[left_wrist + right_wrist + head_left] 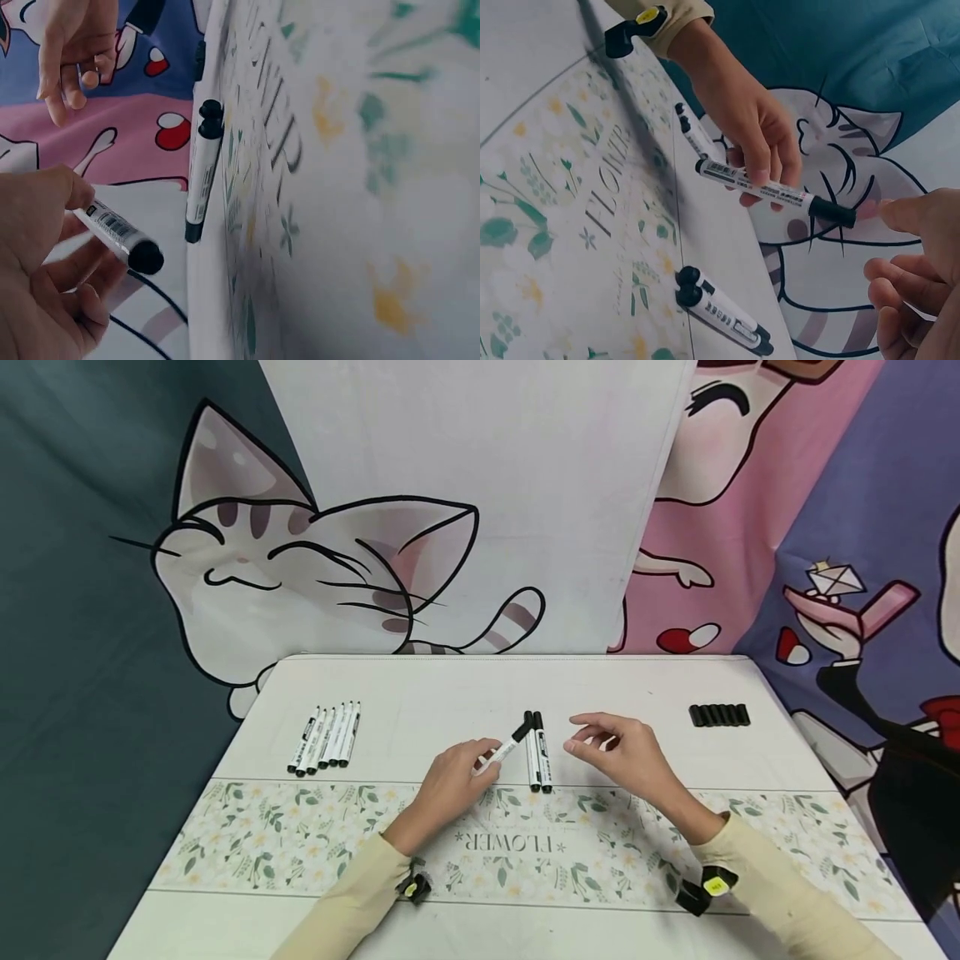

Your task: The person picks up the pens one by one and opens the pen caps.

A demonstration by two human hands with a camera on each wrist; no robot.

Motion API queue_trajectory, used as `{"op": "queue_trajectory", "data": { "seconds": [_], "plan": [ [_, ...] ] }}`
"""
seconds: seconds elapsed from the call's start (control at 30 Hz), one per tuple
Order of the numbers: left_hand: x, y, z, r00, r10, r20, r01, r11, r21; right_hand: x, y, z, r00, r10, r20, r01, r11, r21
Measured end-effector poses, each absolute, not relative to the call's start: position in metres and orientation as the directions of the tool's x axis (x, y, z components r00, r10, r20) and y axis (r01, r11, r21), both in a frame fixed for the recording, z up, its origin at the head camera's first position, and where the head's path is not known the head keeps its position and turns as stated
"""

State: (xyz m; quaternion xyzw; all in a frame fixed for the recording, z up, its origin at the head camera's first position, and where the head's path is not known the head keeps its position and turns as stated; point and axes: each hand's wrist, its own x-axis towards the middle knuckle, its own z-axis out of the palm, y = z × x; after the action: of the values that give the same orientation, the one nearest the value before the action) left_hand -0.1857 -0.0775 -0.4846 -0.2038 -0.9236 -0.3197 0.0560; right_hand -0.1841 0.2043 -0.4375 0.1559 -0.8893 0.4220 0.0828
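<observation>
My left hand (pixel 453 777) pinches a white marker (pixel 772 193) with a black cap between thumb and fingers, tilted above the table. Its capped end points up and to the right in the head view. Two capped markers (pixel 543 756) lie side by side on the table just right of it. My right hand (pixel 622 750) hovers to the right of that pair, fingers loosely bent, with nothing between thumb and fingertips. In the right wrist view, its thumb tip (pixel 896 216) is close to the black cap of the held marker.
Several uncapped white markers (pixel 327 737) lie in a row on the left of the table. On the far right sits a row of several black caps (pixel 720 715). A floral strip (pixel 337 835) runs across the white tabletop. A cartoon curtain (pixel 487 460) hangs behind.
</observation>
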Motion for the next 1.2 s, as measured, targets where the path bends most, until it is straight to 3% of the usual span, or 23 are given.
{"op": "queue_trajectory", "data": {
  "seconds": [0.2, 0.43, 0.83, 1.2],
  "plan": [
    [-0.172, -0.091, -0.482, -0.843, 0.421, 0.336, 0.537, 0.700, 0.471, -0.178, 0.200, -0.435, -0.935, -0.244, 0.259, -0.354, 0.570, -0.741],
    [-0.162, -0.097, -0.479, -0.792, 0.464, 0.398, 0.609, 0.656, 0.446, -0.170, 0.190, -0.431, -0.915, -0.311, 0.258, -0.392, 0.533, -0.750],
    [-0.151, -0.096, -0.485, -0.727, 0.493, 0.477, 0.683, 0.588, 0.433, -0.157, 0.173, -0.424, -0.822, -0.473, 0.318, -0.552, 0.522, -0.650],
    [-0.146, -0.090, -0.483, -0.685, 0.539, 0.490, 0.728, 0.542, 0.421, -0.148, 0.164, -0.419, -0.752, -0.546, 0.368, -0.650, 0.524, -0.551]
  ]
}}
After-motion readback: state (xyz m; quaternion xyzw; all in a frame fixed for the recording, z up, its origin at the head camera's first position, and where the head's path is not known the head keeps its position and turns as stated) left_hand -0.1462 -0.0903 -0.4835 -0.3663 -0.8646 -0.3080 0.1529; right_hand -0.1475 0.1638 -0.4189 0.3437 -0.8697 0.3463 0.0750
